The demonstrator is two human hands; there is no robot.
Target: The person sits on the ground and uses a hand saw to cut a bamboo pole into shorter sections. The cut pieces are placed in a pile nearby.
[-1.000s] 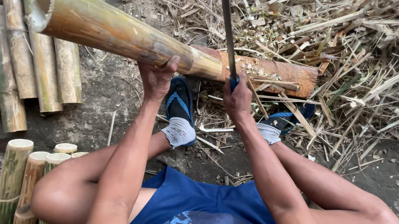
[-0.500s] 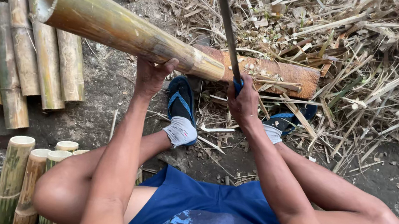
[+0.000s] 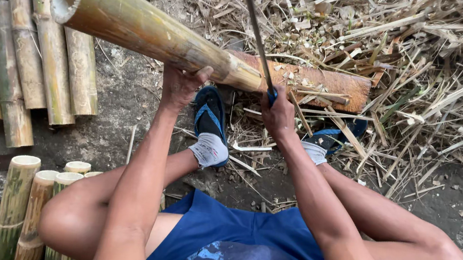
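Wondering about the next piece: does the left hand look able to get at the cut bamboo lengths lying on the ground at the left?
Probably not yet: the left hand is gripping the raised bamboo pole.

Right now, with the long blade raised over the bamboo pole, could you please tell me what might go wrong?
1. The left hand props the thick yellow-green bamboo pole from below, close to the long dark blade held in the right hand; a slip could cut its fingers.
2. The pole's far end rests on a brown log; it could roll off.
3. The foot in a blue sandal and grey sock lies under the pole.
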